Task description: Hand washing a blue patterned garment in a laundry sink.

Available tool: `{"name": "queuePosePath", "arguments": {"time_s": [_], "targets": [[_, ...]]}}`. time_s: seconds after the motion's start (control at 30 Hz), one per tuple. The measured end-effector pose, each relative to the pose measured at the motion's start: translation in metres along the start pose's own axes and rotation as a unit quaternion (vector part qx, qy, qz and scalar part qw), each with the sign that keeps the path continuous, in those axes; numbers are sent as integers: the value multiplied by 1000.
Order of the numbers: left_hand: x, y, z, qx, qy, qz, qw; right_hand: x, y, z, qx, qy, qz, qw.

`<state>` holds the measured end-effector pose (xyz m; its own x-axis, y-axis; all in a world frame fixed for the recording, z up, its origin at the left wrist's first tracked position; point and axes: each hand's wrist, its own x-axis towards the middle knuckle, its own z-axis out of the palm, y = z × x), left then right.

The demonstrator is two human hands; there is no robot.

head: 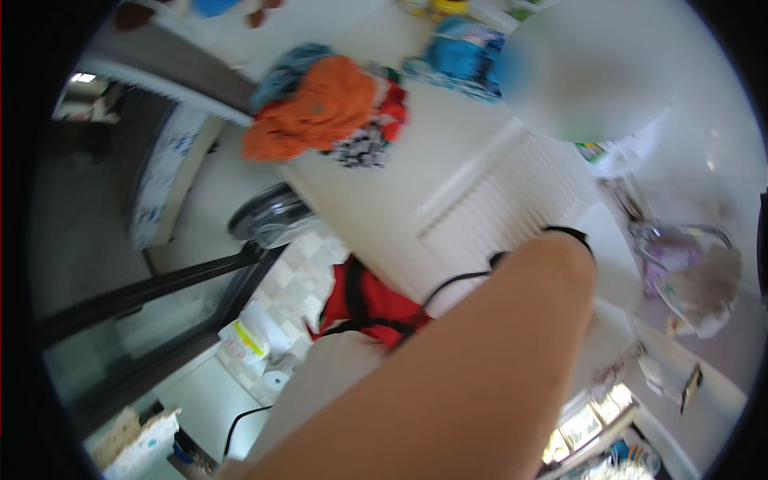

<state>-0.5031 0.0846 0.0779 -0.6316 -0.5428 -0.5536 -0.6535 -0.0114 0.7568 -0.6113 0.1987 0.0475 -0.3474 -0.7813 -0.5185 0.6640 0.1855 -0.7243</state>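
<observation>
Neither of my hands is visible; a bare forearm [468, 336] reaches from the bottom edge over a white basin, with a black band [570, 233] at its far end hiding whatever lies beyond. Under and beside it is a ribbed white washboard surface [486, 204]. On the white counter [354, 204] lies a heap with an orange cloth [318, 108], a grey-blue cloth [294, 72] and a black-and-white patterned cloth [363, 147]. Farther back is a pile of blue cloths [462, 54]. A red cloth with black straps [372, 300] hangs by the counter's front.
A metal faucet [651, 234] stands at the right near a purple packet [669, 261]. A round glass door [273, 216] juts out at the counter's left. A dark-framed glass panel [162, 306] and a toilet paper roll [277, 379] are at lower left. A pale blur covers the upper right.
</observation>
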Motion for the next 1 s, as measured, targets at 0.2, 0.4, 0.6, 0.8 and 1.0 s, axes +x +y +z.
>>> {"name": "queuePosePath", "arguments": {"time_s": [0.2, 0.4, 0.6, 0.8, 1.0], "targets": [[14, -38, -7, 73, -25, -37, 996, -30, 15, 54, 41, 54, 39, 997], [-11, -27, -5, -191, -3, -3, 982, -4, 12, 24, -51, -67, -46, 995], [-32, 23, -11, -162, 35, 45, 985, 0, -41, 22, -41, 10, 49, 998], [-48, 5, -23, -182, 34, 5, 983, 5, -9, 17, -78, -5, 6, 997], [-51, -2, -42, -217, -1, -17, 976, -47, -3, 93, 3, -85, -21, 996]]}}
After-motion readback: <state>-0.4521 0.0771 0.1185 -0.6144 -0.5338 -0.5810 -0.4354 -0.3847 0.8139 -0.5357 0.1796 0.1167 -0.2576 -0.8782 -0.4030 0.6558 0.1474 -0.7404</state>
